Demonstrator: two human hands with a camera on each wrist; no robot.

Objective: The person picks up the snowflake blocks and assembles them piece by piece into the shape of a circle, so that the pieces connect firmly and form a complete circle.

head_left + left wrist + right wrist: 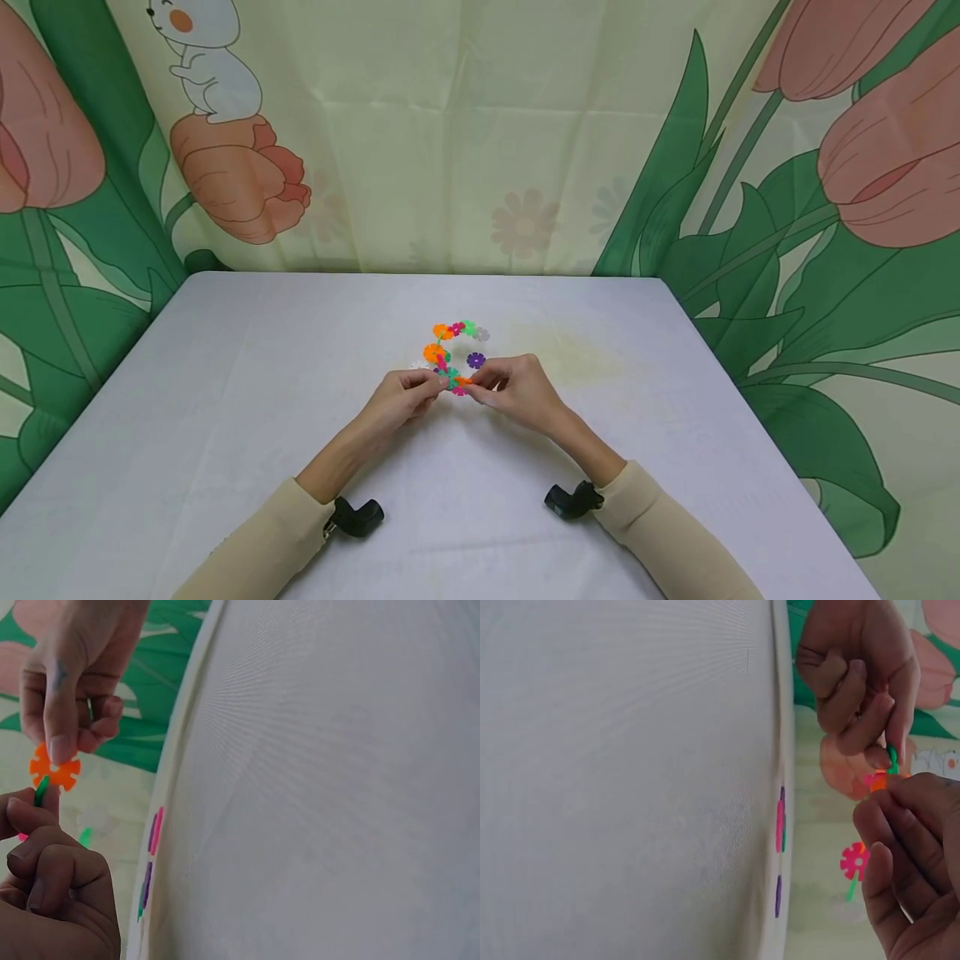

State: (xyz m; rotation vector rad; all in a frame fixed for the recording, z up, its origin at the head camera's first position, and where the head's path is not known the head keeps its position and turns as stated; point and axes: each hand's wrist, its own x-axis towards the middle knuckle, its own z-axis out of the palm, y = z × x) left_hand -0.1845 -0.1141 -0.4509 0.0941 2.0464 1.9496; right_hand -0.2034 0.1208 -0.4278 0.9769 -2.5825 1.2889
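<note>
In the head view my left hand (405,396) pinches a green notched plastic disc (452,377) between thumb and finger. Facing it, my right hand (521,392) pinches an orange notched disc (464,381), seen broadside as an orange disc (67,774) in the left wrist view. There the green disc (41,791) stands edge-on against the orange one; whether their slots interlock I cannot tell. Beyond the fingers, a curved string of joined discs includes an orange disc (433,353) and a light green disc (469,327). A pink disc (853,861) of it shows in the right wrist view.
A purple disc (476,360) is just beyond my right fingers, and a pink disc (459,391) appears below the held pieces. Clear discs (417,365) sit by my left hand. Everything is over a white-covered table (225,417), with a printed curtain (450,167) behind.
</note>
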